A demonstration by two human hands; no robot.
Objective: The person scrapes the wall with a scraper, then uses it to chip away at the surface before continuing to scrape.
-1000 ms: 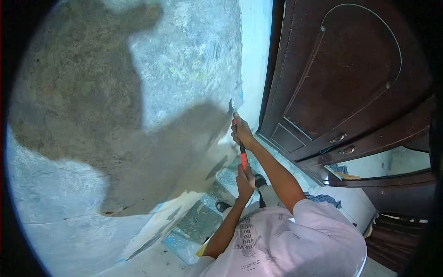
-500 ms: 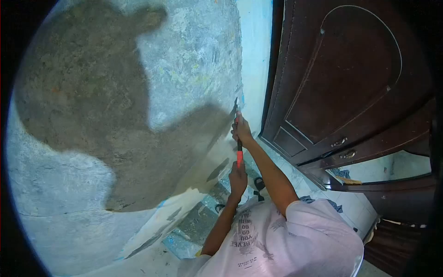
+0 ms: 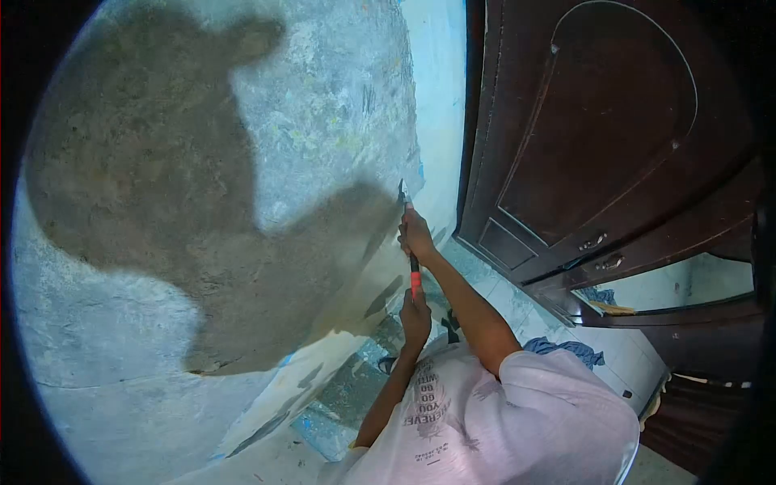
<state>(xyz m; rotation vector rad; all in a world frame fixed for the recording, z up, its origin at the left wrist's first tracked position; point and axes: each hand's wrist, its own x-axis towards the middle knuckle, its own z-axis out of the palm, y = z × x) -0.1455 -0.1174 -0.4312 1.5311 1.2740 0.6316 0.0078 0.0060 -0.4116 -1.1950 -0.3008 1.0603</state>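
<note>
A long-handled scraper [image 3: 415,280] with a red and black handle and a metal blade slants up to the wall [image 3: 339,121]. My right hand [image 3: 417,236] is wrapped round the handle just below the blade. Lower down, my left hand [image 3: 415,322] grips the handle's bottom end. The blade tip lies at the wall, near the ragged border between the rough, patchy grey surface and a smooth light-blue painted strip [image 3: 436,105]. Palms and part of the handle are hidden by the fingers.
A dark wooden wardrobe [image 3: 614,137] with metal handles and a mirror [image 3: 687,287] stands on the right. Blue cloth [image 3: 570,351] lies on the tiled floor [image 3: 626,356] by its base. My shadow [image 3: 153,162] covers much of the wall.
The scraper and both hands have shifted slightly left and down in view. The blade now sits a little lower, and a little more of the light-blue border shows beside it.
</note>
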